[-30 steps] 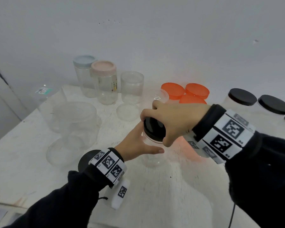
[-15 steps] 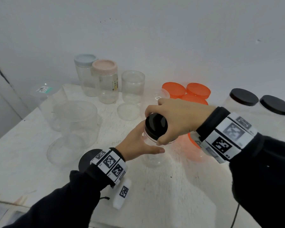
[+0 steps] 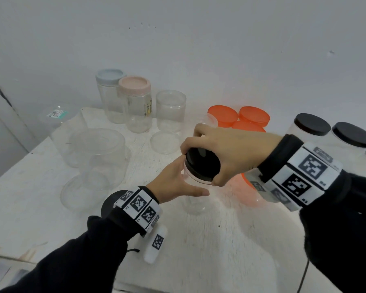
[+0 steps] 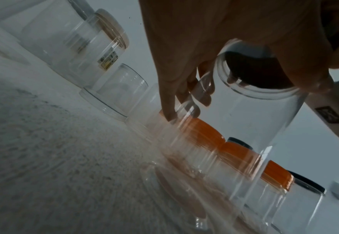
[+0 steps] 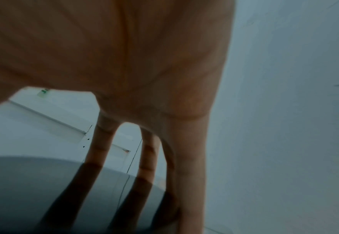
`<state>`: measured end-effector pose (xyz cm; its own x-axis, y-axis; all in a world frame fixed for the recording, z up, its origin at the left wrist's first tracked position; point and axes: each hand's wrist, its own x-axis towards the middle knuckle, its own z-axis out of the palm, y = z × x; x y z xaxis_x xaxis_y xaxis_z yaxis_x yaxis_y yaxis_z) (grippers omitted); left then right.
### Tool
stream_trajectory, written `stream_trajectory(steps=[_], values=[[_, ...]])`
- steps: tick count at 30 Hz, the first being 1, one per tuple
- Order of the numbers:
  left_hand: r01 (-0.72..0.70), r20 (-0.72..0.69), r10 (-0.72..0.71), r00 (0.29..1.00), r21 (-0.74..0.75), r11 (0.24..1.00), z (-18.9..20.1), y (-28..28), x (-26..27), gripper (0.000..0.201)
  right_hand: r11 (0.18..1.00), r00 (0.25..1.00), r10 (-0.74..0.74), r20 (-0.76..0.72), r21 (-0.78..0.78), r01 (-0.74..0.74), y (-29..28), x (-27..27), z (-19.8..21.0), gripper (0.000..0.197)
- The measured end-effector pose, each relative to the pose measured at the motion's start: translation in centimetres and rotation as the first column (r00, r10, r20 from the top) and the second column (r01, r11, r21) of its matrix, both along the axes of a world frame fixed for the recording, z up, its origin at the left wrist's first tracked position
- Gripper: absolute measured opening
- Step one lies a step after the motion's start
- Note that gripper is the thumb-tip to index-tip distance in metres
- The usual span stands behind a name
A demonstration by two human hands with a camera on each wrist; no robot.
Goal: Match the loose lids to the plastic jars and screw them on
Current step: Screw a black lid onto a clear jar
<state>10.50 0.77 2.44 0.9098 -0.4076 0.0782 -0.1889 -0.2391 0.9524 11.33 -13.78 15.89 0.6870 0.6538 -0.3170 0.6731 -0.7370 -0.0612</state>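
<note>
A clear plastic jar (image 3: 195, 200) stands upright near the middle of the white table (image 3: 209, 250). My left hand (image 3: 187, 180) holds its side, thumb in front and fingers (image 4: 170, 98) behind. A glossy black lid (image 3: 199, 168) sits on the jar's mouth. My right hand (image 3: 207, 159) grips this lid from above, its fingers (image 5: 98, 150) curled over the rim. In the left wrist view the black lid (image 4: 260, 71) shows dark through the neck of the jar (image 4: 264, 129). How far the threads have caught is hidden.
A loose black lid (image 3: 108, 205) lies behind my left wrist, and a clear lid (image 3: 164, 142) lies further back. Big clear jars (image 3: 97, 157) stand at the left. Blue- and pink-lidded jars (image 3: 134, 106) stand at the back, orange-lidded jars (image 3: 251, 117) behind my right hand, and black-lidded jars (image 3: 312, 125) at the right.
My right hand has turned slightly on the black lid, which tilted and now sits flatter on the jar. The left hand and the jar have stayed in place.
</note>
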Motion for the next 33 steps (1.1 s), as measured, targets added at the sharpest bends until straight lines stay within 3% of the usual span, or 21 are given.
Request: stream_trajectory(steps=[11,17,26,28,30,33], values=[[0.012,-0.005,-0.012,1.0,0.017,1.0,0.0,0.1,0.0,0.087,0.999,0.997,0.009,-0.079,-0.032,-0.011,0.2,0.2,-0.1,0.076],[-0.049,0.011,0.049,0.999,0.021,0.999,0.1,-0.2,-0.3,0.069,0.998,0.997,-0.058,0.05,-0.032,0.06,0.4,0.2,-0.3,0.067],[-0.051,0.038,0.052,0.998,-0.029,0.998,0.0,-0.6,-0.7,0.071,0.977,0.941,-0.207,0.268,0.008,0.212,1.3,-1.1,-1.8,0.058],[-0.047,0.028,0.048,0.998,-0.033,0.998,-0.1,-0.5,-0.6,0.074,0.977,0.956,-0.196,0.217,-0.039,0.209,0.6,-0.9,-1.4,0.066],[-0.058,0.028,0.059,0.998,-0.027,0.998,0.0,-0.5,-0.7,0.075,0.982,0.984,-0.175,0.029,-0.07,0.177,-0.2,-0.6,-0.5,0.077],[-0.056,0.055,0.057,0.997,-0.02,0.998,0.1,-0.5,-0.7,0.068,0.997,0.994,-0.031,-0.107,-0.07,0.024,-0.3,-0.3,0.1,0.08]])
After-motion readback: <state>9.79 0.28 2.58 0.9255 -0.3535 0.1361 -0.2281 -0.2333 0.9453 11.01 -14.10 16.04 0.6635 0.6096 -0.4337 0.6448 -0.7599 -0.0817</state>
